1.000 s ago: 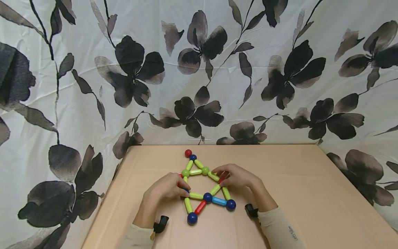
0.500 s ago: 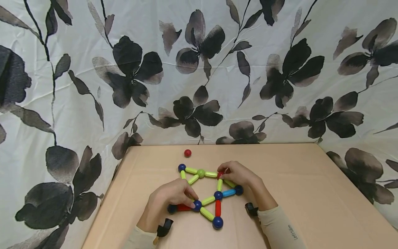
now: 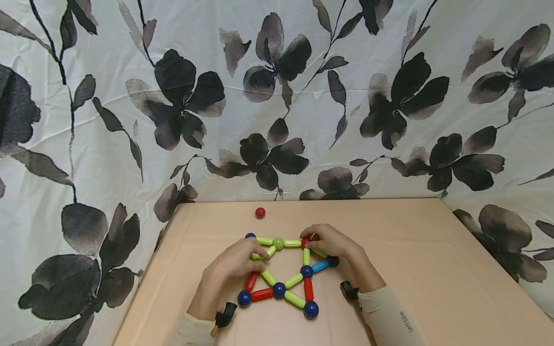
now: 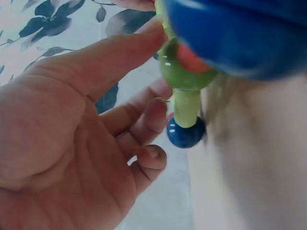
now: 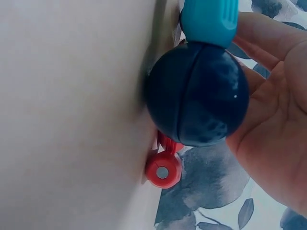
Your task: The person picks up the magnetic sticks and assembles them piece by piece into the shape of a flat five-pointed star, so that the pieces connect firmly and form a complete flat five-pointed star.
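Note:
A flat frame of magnetic rods and balls [image 3: 279, 290] lies on the table, with yellow-green, red and light blue rods. My left hand [image 3: 238, 257] pinches at its left corner, fingertips at the rods there; in the left wrist view the thumb reaches a green ball [image 4: 184, 72], the other fingers loosely bent. My right hand [image 3: 331, 239] pinches the red ball [image 3: 305, 243] at the upper right corner. Beneath its palm sits a dark blue ball [image 5: 199, 96] joined to a light blue rod [image 5: 211, 19]. Another green ball [image 3: 278, 243] lies between the hands.
A loose red ball [image 3: 260, 213] lies beyond the frame, near the back edge of the tan table [image 3: 433, 269]. Behind the table hangs a white cloth [image 3: 329, 115] with dark flowers. Low in the right wrist view shows a red piece with a metal disc [image 5: 162, 173].
The frame has turned on the table and come away from the loose red ball. My left hand has shifted from a blue ball to the left corner; the right stays at the red ball.

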Action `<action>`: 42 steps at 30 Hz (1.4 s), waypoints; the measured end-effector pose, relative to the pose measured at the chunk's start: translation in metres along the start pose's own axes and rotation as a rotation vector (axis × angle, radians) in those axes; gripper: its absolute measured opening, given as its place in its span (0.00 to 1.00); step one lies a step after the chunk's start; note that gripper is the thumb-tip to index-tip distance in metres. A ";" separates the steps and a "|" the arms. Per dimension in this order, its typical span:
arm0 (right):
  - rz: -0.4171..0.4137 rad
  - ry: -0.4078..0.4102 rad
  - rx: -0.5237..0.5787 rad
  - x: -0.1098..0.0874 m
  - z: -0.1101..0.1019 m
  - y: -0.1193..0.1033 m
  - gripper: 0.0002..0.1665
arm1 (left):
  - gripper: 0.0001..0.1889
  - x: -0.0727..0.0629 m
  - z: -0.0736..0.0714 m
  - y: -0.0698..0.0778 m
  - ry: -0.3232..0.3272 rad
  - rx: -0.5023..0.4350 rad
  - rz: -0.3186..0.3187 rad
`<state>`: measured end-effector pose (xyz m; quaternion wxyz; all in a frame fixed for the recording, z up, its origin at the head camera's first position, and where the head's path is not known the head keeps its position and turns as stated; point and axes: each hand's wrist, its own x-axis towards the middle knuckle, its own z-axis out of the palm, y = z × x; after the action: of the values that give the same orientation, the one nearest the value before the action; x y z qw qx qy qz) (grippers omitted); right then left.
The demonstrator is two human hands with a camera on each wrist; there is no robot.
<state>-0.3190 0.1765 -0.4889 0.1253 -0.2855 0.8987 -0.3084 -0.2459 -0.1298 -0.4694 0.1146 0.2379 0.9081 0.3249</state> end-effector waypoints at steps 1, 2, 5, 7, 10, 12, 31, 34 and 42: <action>0.001 -0.004 0.005 0.000 0.000 0.001 0.16 | 0.10 0.001 0.001 -0.002 -0.011 -0.008 0.007; 0.005 -0.004 0.016 0.000 -0.001 0.002 0.16 | 0.10 0.001 0.001 -0.004 -0.025 -0.021 0.011; 0.018 0.014 0.067 -0.003 -0.007 0.004 0.18 | 0.09 0.003 0.003 -0.008 -0.048 -0.058 0.041; 0.024 0.051 0.089 -0.005 -0.011 0.007 0.19 | 0.08 0.004 0.003 -0.010 -0.049 -0.062 0.051; 0.019 0.124 0.085 -0.010 -0.020 0.012 0.20 | 0.07 0.004 0.004 -0.012 -0.046 -0.059 0.052; 0.023 0.164 0.077 -0.014 -0.025 0.017 0.20 | 0.07 0.004 0.005 -0.012 -0.045 -0.059 0.046; 0.258 0.071 -0.115 -0.023 -0.033 0.035 0.17 | 0.05 0.007 0.007 -0.016 -0.040 -0.067 0.027; 0.261 0.069 -0.127 -0.021 -0.030 0.032 0.14 | 0.05 0.007 0.006 -0.016 -0.039 -0.067 0.026; 0.284 0.143 -0.150 -0.014 -0.019 0.027 0.08 | 0.05 0.007 0.006 -0.017 -0.041 -0.051 0.021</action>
<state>-0.3270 0.2113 -0.4906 0.0817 -0.1416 0.9571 -0.2391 -0.2558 -0.1344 -0.4857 0.1358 0.2509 0.8946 0.3440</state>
